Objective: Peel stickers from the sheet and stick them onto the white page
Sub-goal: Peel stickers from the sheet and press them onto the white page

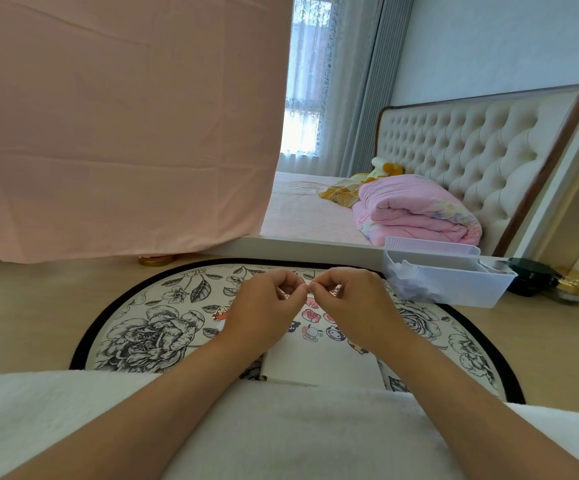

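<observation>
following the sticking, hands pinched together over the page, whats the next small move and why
Probably lower the pinch to the bare near part of the page. Left hand and right hand meet at fingertips above it, what they hold too small to see; stickers dot the far part.

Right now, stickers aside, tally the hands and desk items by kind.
hands: 2, left and right
round floral mat: 1
white page: 1
clear bin: 1
black container: 1
gold lids: 2
Total: 8
</observation>
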A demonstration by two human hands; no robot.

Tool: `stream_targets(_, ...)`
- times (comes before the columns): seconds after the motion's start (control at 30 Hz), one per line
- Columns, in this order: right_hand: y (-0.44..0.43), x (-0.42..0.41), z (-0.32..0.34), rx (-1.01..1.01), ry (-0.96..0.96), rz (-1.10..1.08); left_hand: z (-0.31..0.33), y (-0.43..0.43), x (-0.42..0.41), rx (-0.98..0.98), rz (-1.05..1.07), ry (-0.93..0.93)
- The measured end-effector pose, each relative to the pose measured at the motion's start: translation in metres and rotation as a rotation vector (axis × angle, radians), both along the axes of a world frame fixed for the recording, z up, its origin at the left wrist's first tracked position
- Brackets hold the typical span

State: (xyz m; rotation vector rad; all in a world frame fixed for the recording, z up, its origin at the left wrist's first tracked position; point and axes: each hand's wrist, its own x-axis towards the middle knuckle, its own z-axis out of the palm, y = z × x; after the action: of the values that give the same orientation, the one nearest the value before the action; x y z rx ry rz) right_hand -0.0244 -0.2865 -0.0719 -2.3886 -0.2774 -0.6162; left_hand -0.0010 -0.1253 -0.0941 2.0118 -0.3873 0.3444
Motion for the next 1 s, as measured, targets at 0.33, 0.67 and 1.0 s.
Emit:
stream_targets(0.33,0.001,-0.004,0.009,0.327,0.208,0.107,0.006,-0.003,-0.005,-0.052,-0.112,0.054)
stream_targets(0.67,-0.006,0.000,0.008,0.320,0.162,0.082,0.009,-0.006,-0.007,-0.241,-0.137,0.146)
stream_targets(1.0,-0.003,-0.003,0.010,0.113,0.043,0.076,0.010,-0.003,-0.007,-0.165,-0.039,0.055)
